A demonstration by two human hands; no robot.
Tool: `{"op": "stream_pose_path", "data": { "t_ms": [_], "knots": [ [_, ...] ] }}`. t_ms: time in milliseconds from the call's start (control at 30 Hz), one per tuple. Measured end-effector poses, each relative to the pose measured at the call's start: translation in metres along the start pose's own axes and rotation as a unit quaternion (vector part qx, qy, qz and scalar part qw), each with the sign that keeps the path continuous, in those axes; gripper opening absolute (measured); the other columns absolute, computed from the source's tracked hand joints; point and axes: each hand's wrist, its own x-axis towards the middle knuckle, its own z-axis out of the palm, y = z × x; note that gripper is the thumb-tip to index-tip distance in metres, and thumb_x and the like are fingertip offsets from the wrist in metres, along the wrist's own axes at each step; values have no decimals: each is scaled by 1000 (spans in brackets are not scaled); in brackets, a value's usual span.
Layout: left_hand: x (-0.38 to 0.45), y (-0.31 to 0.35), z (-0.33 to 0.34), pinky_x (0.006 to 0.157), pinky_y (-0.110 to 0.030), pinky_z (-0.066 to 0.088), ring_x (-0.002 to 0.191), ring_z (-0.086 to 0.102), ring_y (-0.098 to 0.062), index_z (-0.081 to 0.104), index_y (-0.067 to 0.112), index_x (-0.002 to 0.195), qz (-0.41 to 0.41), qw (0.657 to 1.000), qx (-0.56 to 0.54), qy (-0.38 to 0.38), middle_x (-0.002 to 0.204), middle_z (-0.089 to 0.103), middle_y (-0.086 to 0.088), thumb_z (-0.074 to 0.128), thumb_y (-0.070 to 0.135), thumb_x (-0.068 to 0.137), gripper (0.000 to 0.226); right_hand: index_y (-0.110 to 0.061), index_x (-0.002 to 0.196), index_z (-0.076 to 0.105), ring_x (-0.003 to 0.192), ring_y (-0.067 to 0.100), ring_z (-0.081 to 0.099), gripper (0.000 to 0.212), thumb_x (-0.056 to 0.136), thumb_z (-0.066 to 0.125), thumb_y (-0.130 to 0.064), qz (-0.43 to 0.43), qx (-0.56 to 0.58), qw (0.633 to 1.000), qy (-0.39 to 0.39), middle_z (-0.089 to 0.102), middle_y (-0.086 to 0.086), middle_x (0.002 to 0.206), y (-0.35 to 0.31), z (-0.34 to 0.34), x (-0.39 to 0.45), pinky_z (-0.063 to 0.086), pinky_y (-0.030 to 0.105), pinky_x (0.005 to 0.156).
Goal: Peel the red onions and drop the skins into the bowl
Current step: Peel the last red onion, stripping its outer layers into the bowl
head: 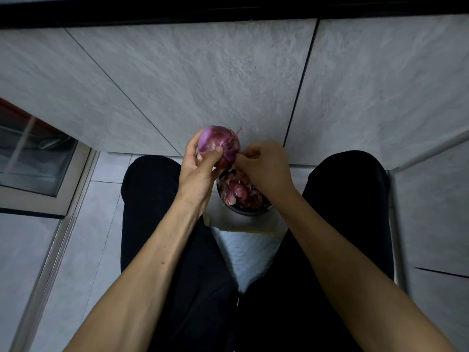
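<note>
One red onion (218,146), round, glossy purple with papery strands at top, gripped by left hand (200,168), thumb pressed on front. Right hand (264,166) curled, fingertips pinching thin strip of skin at onion's right side; strip barely made out. Onion held above one round metal bowl (243,210), largely hidden behind both hands; dry crinkled red skins (234,190) heaped inside, uncountable. Bowl set between knees in black trousers (152,199) on pale tiled floor (76,250).

Home kitchen: tiled floor (76,250), grey cabinet doors (203,72).
</note>
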Motion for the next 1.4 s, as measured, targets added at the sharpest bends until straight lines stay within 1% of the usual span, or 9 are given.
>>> {"op": "stream_pose_path", "data": {
  "t_ms": [67, 233, 400, 567, 733, 967, 1167, 1267, 1400],
  "knots": [
    [-1, 0, 1, 103, -50, 52, 104, 68, -19, 50, 16, 142, 2, 1000, 6, -2, 115, 66, -6, 62, 4, 96, 49, 3, 65, 67, 57, 33, 59, 25, 79, 65, -17, -11, -8, 1000, 8, 63, 19, 60, 2, 2, 0, 48, 36, 56],
    [0, 3, -1, 95, -48, 57, 103, 70, -25, 50, 11, 142, -16, 999, -34, -14, 119, 66, -17, 59, 5, 98, 45, -9, 63, 68, 48, 8, 51, 15, 73, 69, -20, 0, 2, 1000, 18, 63, 3, 55, -6, 0, 2, 45, 28, 52],
    [1, 9, -3, 87, -45, 59, 122, 62, -40, 45, -4, 143, -56, 990, -123, -36, 133, 60, -29, 51, 10, 102, 43, -18, 54, 60, 44, 2, 44, 24, 76, 71, -14, 21, 109, 994, 14, 53, -11, 44, -10, -6, 2, 42, 23, 51],
    [-2, 16, -3, 80, -40, 60, 105, 71, -31, 42, -7, 142, -75, 980, -177, -57, 124, 64, -26, 51, 15, 100, 49, -17, 56, 60, 43, 3, 40, 25, 78, 69, -10, 22, 154, 988, 0, 48, -13, 41, -13, -10, 0, 40, 20, 50],
    [-3, 18, -4, 80, -40, 60, 103, 72, -30, 48, -3, 136, -93, 969, -214, -78, 118, 70, -22, 48, 17, 100, 41, -14, 60, 62, 42, 1, 44, 23, 81, 68, -8, 28, 182, 983, -2, 52, -11, 43, -13, -12, 0, 40, 17, 48],
    [-2, 20, -9, 80, -38, 60, 106, 71, -30, 53, 1, 132, -108, 958, -253, -84, 120, 69, -22, 47, 21, 101, 36, -18, 58, 63, 44, 6, 52, 24, 81, 64, -11, 37, 179, 983, 12, 59, -7, 48, -10, -20, 3, 44, 20, 51],
    [-1, 19, -10, 81, -38, 60, 107, 70, -30, 56, 1, 128, -108, 961, -245, -72, 119, 69, -22, 49, 18, 99, 34, -9, 86, 71, 66, 20, 70, 24, 91, 63, -32, 58, 220, 973, -33, 73, 4, 79, -10, -17, 1, 58, 41, 69],
    [-1, 18, -10, 83, -40, 60, 110, 69, -31, 56, 1, 127, -110, 961, -246, -67, 121, 68, -23, 51, 16, 98, 33, -9, 103, 69, 70, 8, 71, 26, 87, 71, -30, 57, 221, 973, -35, 74, -2, 81, -13, -15, -2, 56, 22, 63],
    [-1, 16, -10, 86, -42, 59, 122, 62, -37, 55, -2, 130, -115, 963, -235, -70, 132, 62, -27, 52, 17, 96, 39, -1, 91, 70, 64, 2, 69, 11, 86, 71, -11, 38, 218, 975, -7, 72, -1, 74, -10, -13, -2, 50, 13, 59]
  ]
}}
